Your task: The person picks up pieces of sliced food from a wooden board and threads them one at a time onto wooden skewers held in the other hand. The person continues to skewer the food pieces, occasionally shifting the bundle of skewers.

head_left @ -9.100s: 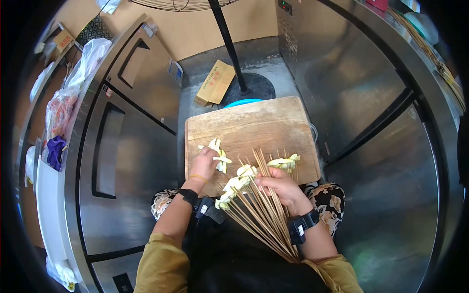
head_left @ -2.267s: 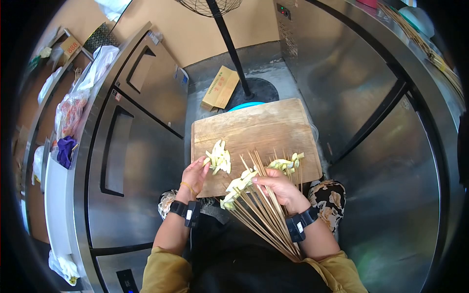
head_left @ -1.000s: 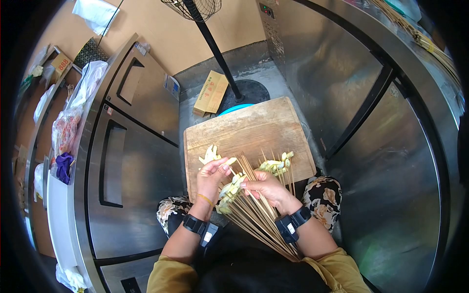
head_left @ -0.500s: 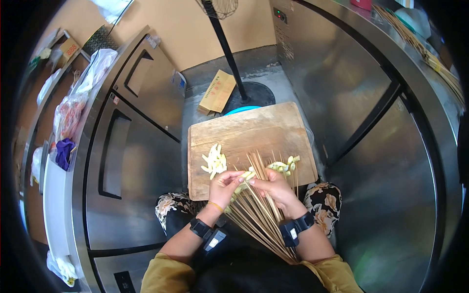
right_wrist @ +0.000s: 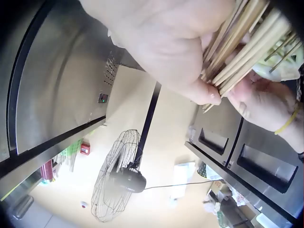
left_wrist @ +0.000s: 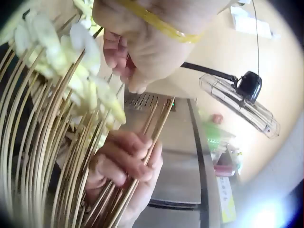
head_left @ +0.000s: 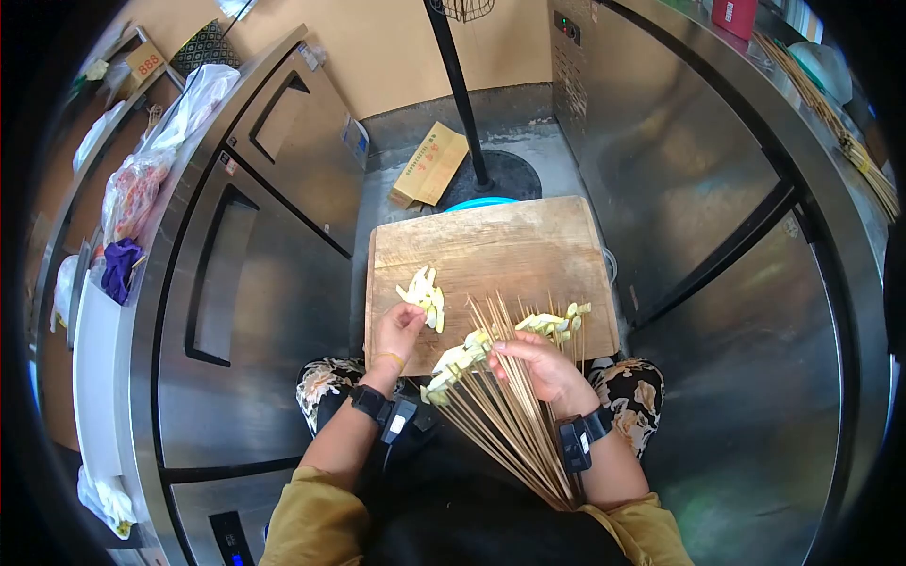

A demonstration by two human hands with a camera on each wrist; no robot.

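On the wooden board [head_left: 481,247] lies a small pile of pale yellow-green vegetable strips [head_left: 427,291]. My left hand [head_left: 396,335] is at the near edge of this pile, fingers bent toward it; I cannot tell whether a strip is between its fingertips. My right hand [head_left: 547,370] grips a bundle of thin bamboo skewers [right_wrist: 254,45] above the near part of the board. Left of it fan out skewers bearing threaded strips [head_left: 458,358] near their tips, their long ends running back toward my lap. More threaded strips [head_left: 547,323] rest at the board's right side.
Steel cabinets stand close on the left [head_left: 255,274] and right [head_left: 736,283]. Beyond the board are a cardboard box [head_left: 430,165] and a fan stand [head_left: 462,94]. More skewers [head_left: 830,123] lie on the right counter; plastic bags [head_left: 137,193] sit on the left one.
My left hand has brought a strip to the skewers by my right hand, then moved back left to the pile. My right hand has kept its grip on the skewers.
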